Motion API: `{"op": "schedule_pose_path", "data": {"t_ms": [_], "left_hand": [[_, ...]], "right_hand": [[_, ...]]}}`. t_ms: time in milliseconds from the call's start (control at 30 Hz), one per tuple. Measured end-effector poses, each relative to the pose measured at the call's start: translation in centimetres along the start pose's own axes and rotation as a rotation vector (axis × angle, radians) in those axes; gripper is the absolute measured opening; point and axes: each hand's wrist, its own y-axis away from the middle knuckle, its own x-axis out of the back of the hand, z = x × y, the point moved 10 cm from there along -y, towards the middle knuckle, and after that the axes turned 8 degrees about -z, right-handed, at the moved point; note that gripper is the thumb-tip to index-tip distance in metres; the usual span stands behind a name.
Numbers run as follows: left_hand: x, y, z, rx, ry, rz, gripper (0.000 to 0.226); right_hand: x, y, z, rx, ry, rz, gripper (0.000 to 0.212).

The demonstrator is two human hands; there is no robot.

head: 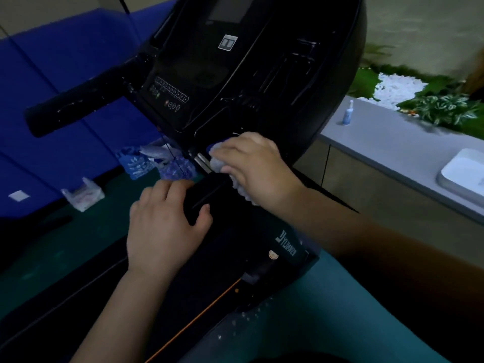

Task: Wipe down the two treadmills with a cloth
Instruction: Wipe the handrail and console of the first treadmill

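From the head camera, the person is leaning over a black treadmill (pixel 235 74) whose console is filling the upper middle of the frame. The right hand (pixel 251 166) is lying at about the centre, its fingers curled over a pale grey cloth (pixel 218 163) and pressing it against the handrail (pixel 209 192) where that meets the console base; bunching the cloth under the palm is probably giving it a firmer rub on that narrow joint. At seven o'clock from it, just beside, the left hand (pixel 167 221) is gripping the same handrail, thumb wrapped under, likely bracing the body while the other hand is scrubbing (a steadying hold, I would judge).

Only one treadmill is showing here; the second is out of view, so how far the job has got cannot be told.

At three o'clock a grey counter (pixel 392 145) is carrying a small spray bottle (pixel 347 112), well apart from the hands, presumably parked within reach for re-wetting. At nine o'clock, crumpled plastic bags (pixel 83 195) are lying on the green floor.
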Motion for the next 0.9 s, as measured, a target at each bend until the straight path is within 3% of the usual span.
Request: {"op": "schedule_pose_path", "data": {"t_ms": [67, 167, 267, 467, 567, 600, 767, 900], "left_hand": [[0.0, -0.1, -0.1, 0.014, 0.005, -0.008, 0.051], [0.0, -0.2, -0.2, 0.019, -0.002, -0.017, 0.051], [0.0, -0.2, -0.3, 0.015, -0.003, -0.011, 0.05], [0.1, -0.1, -0.5, 0.006, -0.011, 0.004, 0.051], [0.0, 0.0, -0.4, -0.002, -0.012, -0.001, 0.051], [0.0, -0.1, -0.4, -0.003, -0.011, -0.003, 0.05], [0.0, -0.1, -0.3, -0.012, -0.016, 0.006, 0.049], [0.0, 0.0, -0.1, -0.02, -0.029, 0.014, 0.048]], "right_hand": [[1.3, -0.3, 1.3, -0.007, 0.102, -0.025, 0.021], [6.7, 0.1, 5.9, -0.112, 0.331, 0.149, 0.009], [8.1, 0.1, 8.1, -0.245, 0.371, 0.196, 0.008], [0.3, 0.1, 0.0, -0.082, 0.149, 0.16, 0.017], [1.1, 0.1, 1.3, -0.132, 0.062, 0.082, 0.018], [2.4, 0.4, 2.5, -0.147, 0.145, 0.087, 0.015], [10.1, 3.4, 9.0, -0.327, 0.334, 0.404, 0.019], [4.9, 5.9, 4.9, -0.362, 0.087, 0.641, 0.028]]}}
